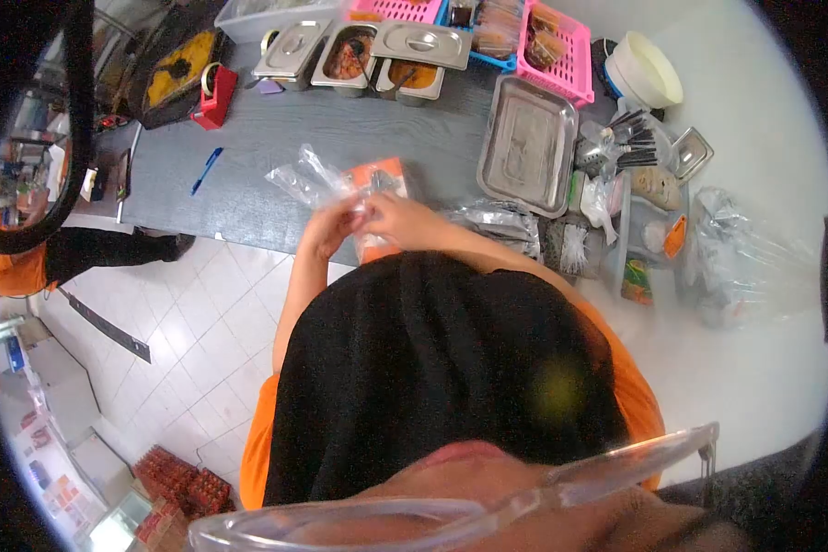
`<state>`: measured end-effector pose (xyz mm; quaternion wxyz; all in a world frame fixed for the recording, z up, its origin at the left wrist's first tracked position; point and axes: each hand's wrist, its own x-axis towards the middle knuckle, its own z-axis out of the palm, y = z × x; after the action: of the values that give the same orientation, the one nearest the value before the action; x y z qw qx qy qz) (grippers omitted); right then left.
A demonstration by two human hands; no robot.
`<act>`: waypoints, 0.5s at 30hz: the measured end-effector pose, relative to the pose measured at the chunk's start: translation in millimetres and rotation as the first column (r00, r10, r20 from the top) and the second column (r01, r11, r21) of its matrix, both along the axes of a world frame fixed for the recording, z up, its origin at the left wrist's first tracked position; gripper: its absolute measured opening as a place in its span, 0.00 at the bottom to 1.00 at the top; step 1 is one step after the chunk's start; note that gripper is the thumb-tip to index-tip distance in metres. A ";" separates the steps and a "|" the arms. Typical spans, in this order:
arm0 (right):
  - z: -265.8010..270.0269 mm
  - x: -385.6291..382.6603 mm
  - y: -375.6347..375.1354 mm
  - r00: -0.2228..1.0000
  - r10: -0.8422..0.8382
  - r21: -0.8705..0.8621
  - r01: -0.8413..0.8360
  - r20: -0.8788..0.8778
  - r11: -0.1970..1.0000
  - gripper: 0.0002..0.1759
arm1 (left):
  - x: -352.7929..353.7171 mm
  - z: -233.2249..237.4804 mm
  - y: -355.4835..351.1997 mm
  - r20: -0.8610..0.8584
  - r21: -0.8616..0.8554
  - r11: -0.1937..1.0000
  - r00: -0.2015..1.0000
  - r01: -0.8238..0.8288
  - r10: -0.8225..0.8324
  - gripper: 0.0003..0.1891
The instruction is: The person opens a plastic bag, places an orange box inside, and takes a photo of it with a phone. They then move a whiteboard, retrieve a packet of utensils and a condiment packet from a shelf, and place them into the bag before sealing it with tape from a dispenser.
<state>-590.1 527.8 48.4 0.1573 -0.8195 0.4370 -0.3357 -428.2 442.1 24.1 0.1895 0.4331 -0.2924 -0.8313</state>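
Both my hands meet at the near edge of the grey counter. My left hand and my right hand pinch a crumpled clear plastic bag between their fingertips. The bag spreads up and to the left from the hands. Just behind the hands an orange flat packet lies on the counter, partly covered by the plastic. What is inside the bag cannot be made out.
A steel tray lies right of the hands, beside utensils and more plastic bags. Lidded food pans, pink baskets, white bowls, a red tape dispenser and a blue pen are farther back. A person in orange stands left.
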 end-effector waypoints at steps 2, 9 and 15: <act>-6.1 -2.5 -1.5 0.998 0.021 0.027 -0.022 0.052 0.999 0.13 | 2.3 -4.9 -2.2 -0.004 0.023 0.999 1.000 0.027 -0.027 0.12; -14.6 -8.6 -3.1 0.561 -0.474 0.692 -0.270 0.678 0.670 0.13 | 14.0 -22.6 13.8 -0.132 0.007 0.999 0.990 -0.044 0.044 0.15; -24.6 -13.6 -14.2 0.574 -0.488 0.739 -0.367 0.658 0.564 0.17 | 11.6 -25.8 19.9 -0.228 -0.032 0.993 0.968 -0.114 0.104 0.17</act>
<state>-603.6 513.5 23.9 0.6875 -0.3739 0.4467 -0.4337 -416.6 462.0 -1.7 0.2765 0.3469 -0.2633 -0.8567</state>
